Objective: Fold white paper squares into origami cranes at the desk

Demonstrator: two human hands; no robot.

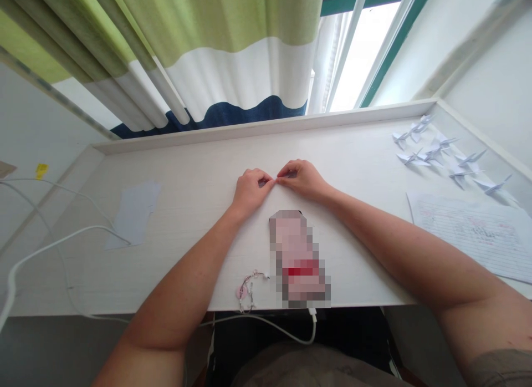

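Note:
Near the middle of the white desk [199, 209], my left hand [251, 188] and my right hand [305, 179] meet at their fingertips. Both are closed in a pinch, thumb against forefinger. Whatever lies between the fingers is too small or too pale against the desk to make out. Just below them, toward the desk's front edge, lies a phone [295, 243], blurred into blocks, with a beaded strap [249, 290] at its lower left. A white charging cable [312, 316] is plugged into its near end.
Several folded white paper cranes [432, 151] stand at the back right. Below them lies a lined written sheet [469, 232]. On the left are white paper sheets [135, 212] with a white cable [62, 240] crossing them. A raised rim [266, 126] and curtains [241, 71] bound the back.

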